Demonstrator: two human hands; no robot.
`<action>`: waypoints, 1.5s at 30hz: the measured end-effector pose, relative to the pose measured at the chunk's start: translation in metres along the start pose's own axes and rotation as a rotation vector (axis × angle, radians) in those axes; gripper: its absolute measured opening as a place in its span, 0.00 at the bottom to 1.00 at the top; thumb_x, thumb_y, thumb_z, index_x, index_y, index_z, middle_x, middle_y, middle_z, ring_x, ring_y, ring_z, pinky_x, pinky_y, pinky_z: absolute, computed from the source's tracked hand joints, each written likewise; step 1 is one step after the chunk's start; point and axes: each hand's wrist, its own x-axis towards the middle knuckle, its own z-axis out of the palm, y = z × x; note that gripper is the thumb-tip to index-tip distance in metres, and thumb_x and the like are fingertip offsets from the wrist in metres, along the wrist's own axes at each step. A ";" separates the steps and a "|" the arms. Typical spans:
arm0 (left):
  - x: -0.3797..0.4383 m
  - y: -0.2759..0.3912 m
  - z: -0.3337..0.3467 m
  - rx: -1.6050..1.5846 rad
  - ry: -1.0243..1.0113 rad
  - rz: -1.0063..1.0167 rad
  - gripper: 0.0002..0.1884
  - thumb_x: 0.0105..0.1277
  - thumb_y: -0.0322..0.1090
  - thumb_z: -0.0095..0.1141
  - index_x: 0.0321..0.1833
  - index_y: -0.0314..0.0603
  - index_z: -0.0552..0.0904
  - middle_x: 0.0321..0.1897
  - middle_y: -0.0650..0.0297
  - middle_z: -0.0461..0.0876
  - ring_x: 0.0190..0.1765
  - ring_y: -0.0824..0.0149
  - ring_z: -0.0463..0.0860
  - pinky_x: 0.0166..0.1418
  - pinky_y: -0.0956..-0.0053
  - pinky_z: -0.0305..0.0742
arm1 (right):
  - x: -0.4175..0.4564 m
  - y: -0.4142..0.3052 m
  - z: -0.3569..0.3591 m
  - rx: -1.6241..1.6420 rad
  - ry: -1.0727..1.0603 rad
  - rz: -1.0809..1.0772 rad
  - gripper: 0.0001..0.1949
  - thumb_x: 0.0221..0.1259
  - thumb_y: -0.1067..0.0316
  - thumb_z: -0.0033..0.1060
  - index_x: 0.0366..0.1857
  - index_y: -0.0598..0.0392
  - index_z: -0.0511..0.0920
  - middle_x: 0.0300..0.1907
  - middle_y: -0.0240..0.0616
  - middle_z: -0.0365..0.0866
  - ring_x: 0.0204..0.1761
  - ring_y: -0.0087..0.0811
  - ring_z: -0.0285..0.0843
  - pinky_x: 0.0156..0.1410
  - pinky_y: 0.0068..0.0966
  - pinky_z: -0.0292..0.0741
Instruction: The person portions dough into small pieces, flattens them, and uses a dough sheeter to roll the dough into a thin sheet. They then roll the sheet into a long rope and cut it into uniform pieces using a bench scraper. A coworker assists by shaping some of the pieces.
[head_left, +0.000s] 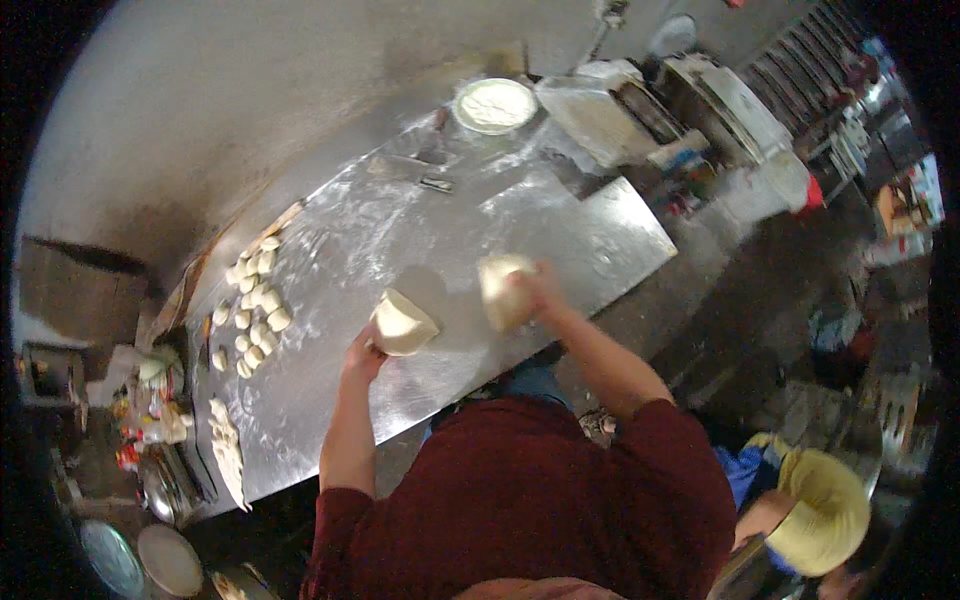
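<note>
My left hand (366, 354) grips the side of a thick, pale chunk of dough (405, 324) just over the metal worktable (450, 232). To the right, my right hand (537, 291) holds a second chunk of dough (501, 289), which is motion-blurred. The two chunks are apart from each other. Several small cut dough pieces (256, 300) lie grouped on the floured left part of the table. A long, uneven strip of dough (225, 450) lies along the table's left end, with its tip at the front edge.
A round bowl of flour (495, 106) stands at the back by the wall. A small flat metal tool (436, 184) lies on the floured top. Machinery (705, 105) stands at the back right, and bottles and pots crowd beyond the left end. Another person's arm (765, 517) shows at lower right.
</note>
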 end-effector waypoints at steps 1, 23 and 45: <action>-0.006 0.000 0.031 0.078 0.042 0.018 0.28 0.70 0.52 0.63 0.69 0.49 0.76 0.58 0.60 0.82 0.58 0.58 0.82 0.61 0.60 0.81 | -0.007 -0.041 -0.013 -0.115 0.062 0.018 0.41 0.47 0.64 0.81 0.66 0.60 0.64 0.51 0.50 0.80 0.45 0.44 0.83 0.44 0.49 0.86; -0.001 -0.066 0.231 0.782 -0.020 0.642 0.28 0.69 0.57 0.55 0.66 0.53 0.79 0.71 0.57 0.74 0.69 0.52 0.74 0.72 0.50 0.67 | 0.085 -0.021 -0.019 0.159 -0.572 0.372 0.35 0.68 0.45 0.58 0.70 0.62 0.68 0.62 0.49 0.80 0.61 0.48 0.82 0.63 0.47 0.81; -0.072 -0.147 0.010 1.147 0.949 0.594 0.28 0.71 0.45 0.54 0.73 0.47 0.71 0.77 0.50 0.64 0.79 0.45 0.59 0.80 0.45 0.54 | 0.082 0.017 0.236 -2.036 -0.627 -0.833 0.34 0.70 0.42 0.49 0.70 0.59 0.71 0.74 0.55 0.64 0.78 0.55 0.55 0.82 0.50 0.51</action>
